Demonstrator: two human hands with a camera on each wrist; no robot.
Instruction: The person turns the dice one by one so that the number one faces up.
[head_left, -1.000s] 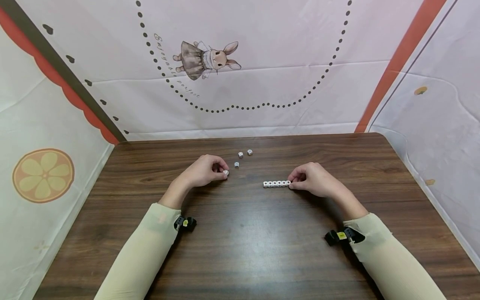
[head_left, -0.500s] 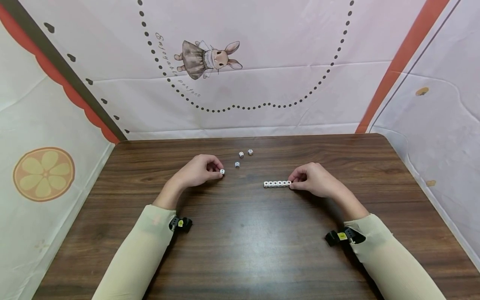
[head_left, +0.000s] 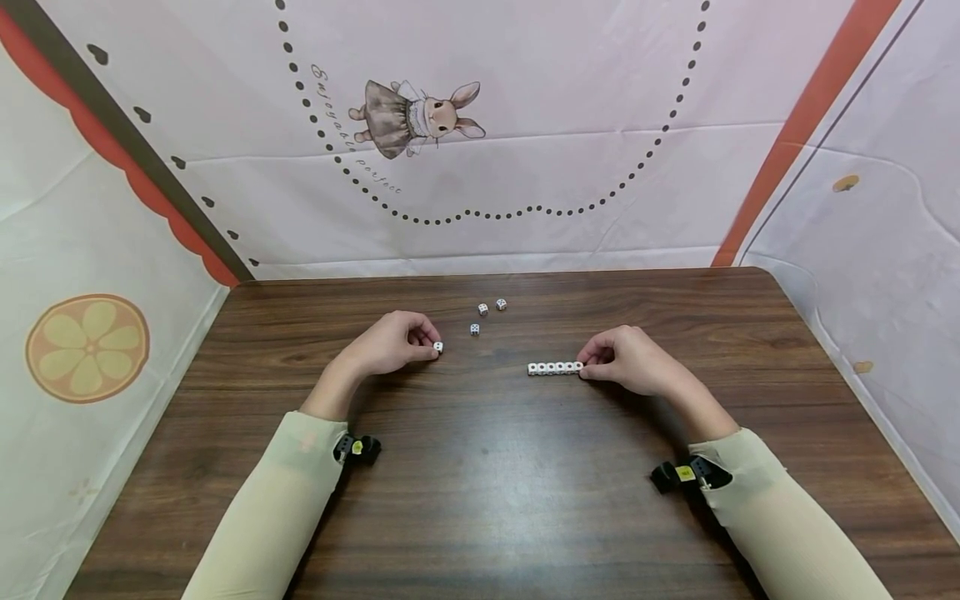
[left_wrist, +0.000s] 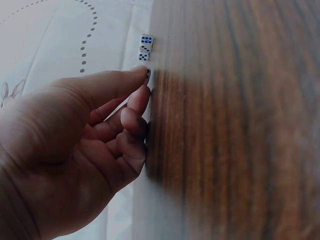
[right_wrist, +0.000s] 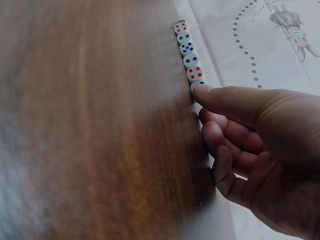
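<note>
My left hand (head_left: 392,343) pinches a single white die (head_left: 438,347) between thumb and fingertips, close over the table; in the left wrist view the thumb hides most of that die (left_wrist: 148,76). To the right, several white dice stand side by side in a straight row (head_left: 551,368), their top faces each showing one large dot. My right hand (head_left: 633,360) holds the die at the row's right end (right_wrist: 196,88) between thumb and fingers. In the right wrist view the row's side faces carry red and blue dots.
Three loose dice lie apart from the row: one (head_left: 475,330) nearest my left hand, and two (head_left: 483,309) (head_left: 501,305) farther back. The brown wood-grain table (head_left: 480,500) ends at a white printed cloth wall (head_left: 540,167) behind.
My left hand has moved left, away from the loose dice, with its die turned to show another face. My right hand and the row have stayed in place.
</note>
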